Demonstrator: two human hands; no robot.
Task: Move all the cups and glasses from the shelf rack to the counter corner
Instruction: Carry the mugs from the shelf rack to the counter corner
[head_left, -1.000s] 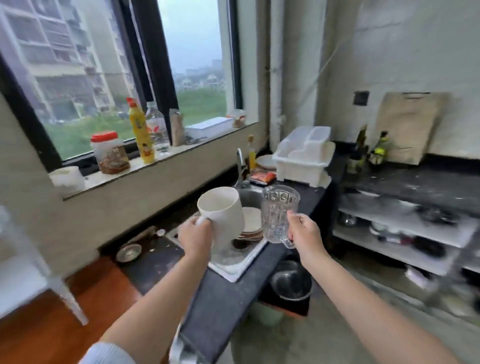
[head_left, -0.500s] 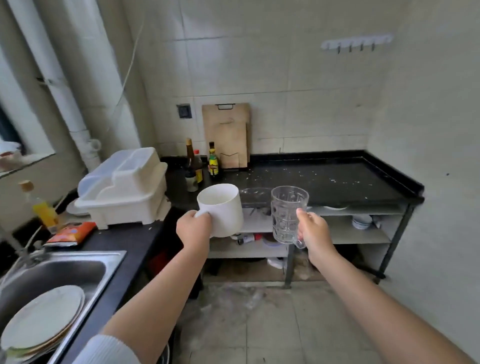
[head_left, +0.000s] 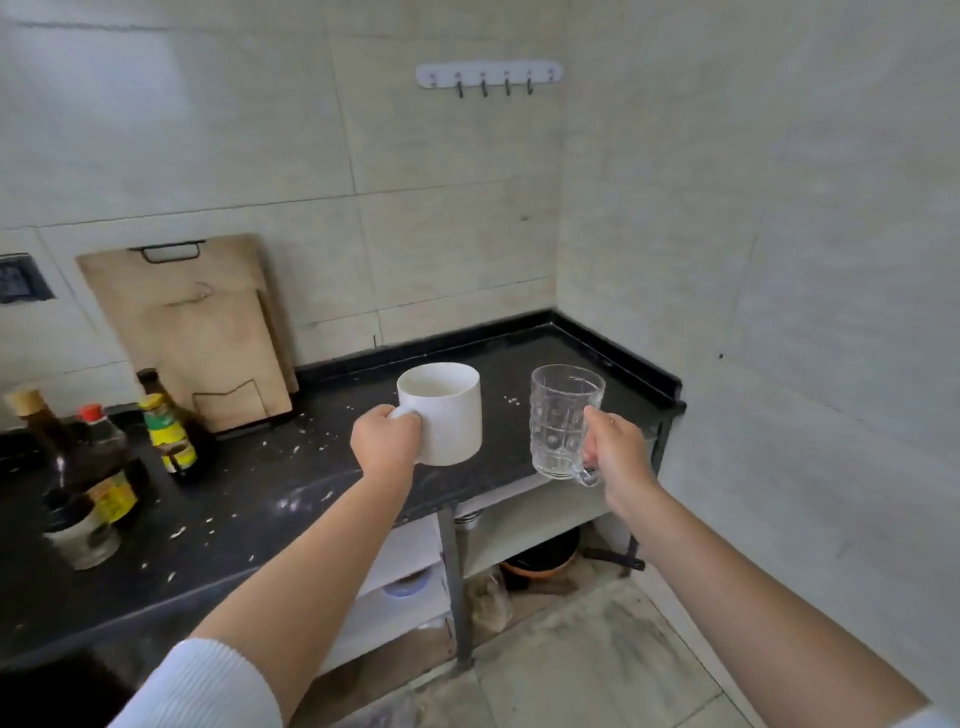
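My left hand (head_left: 385, 440) grips the handle of a white ceramic mug (head_left: 445, 415), held upright above the black counter (head_left: 291, 488). My right hand (head_left: 618, 452) holds a clear patterned glass mug (head_left: 561, 421) by its handle, upright, over the counter's front right edge. The counter corner (head_left: 587, 358), where the two tiled walls meet, lies just behind both cups. The counter top is speckled with white crumbs.
Wooden cutting boards (head_left: 197, 332) lean on the back wall at left. Sauce bottles (head_left: 166, 431) and a small cup (head_left: 85, 535) stand at the counter's left. Shelves (head_left: 524, 519) under the counter hold dishes and a pan (head_left: 543, 558). A hook rail (head_left: 488, 75) hangs high on the wall.
The view has swung from the sink and window to the counter corner. Both hands carried the white mug and the glass mug closer, and they are now above the counter.
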